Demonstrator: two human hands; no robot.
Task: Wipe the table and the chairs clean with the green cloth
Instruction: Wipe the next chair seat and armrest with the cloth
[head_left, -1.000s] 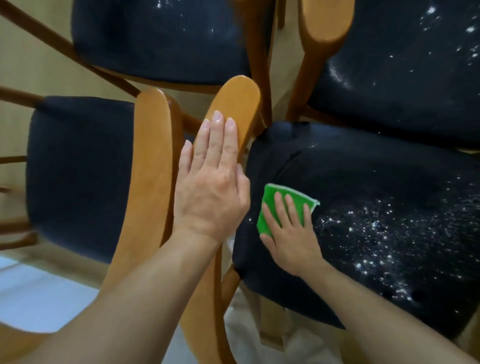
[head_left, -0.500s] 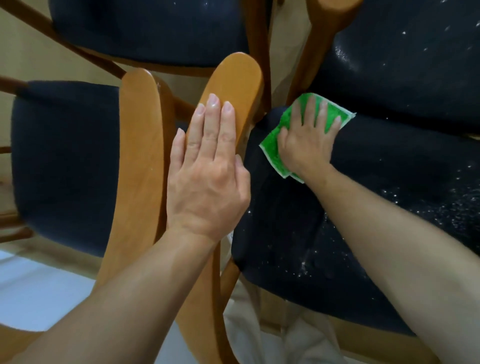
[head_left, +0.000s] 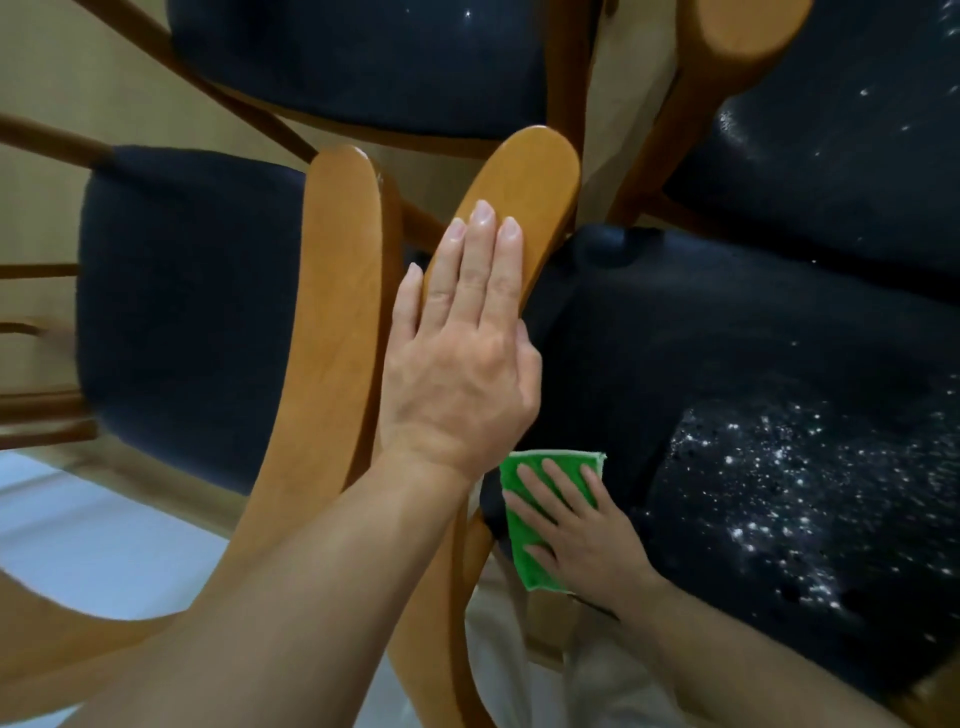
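A dark blue chair seat (head_left: 727, 364) fills the right middle, dotted with white specks toward its right side. My right hand (head_left: 582, 525) presses the green cloth (head_left: 524, 551) flat on the seat's near left corner, fingers spread over it. My left hand (head_left: 462, 364) rests flat with straight fingers on the chair's curved wooden armrest (head_left: 530, 171), just left of the seat.
A second wooden armrest (head_left: 337, 291) and its dark seat (head_left: 192, 312) stand to the left. Two more dark-seated chairs sit at the top (head_left: 363, 57) and the top right (head_left: 841, 171). Pale floor (head_left: 78, 530) shows at the bottom left.
My right hand slid the green cloth from the seat's far left corner back to its near left corner. My left hand stayed on the armrest.
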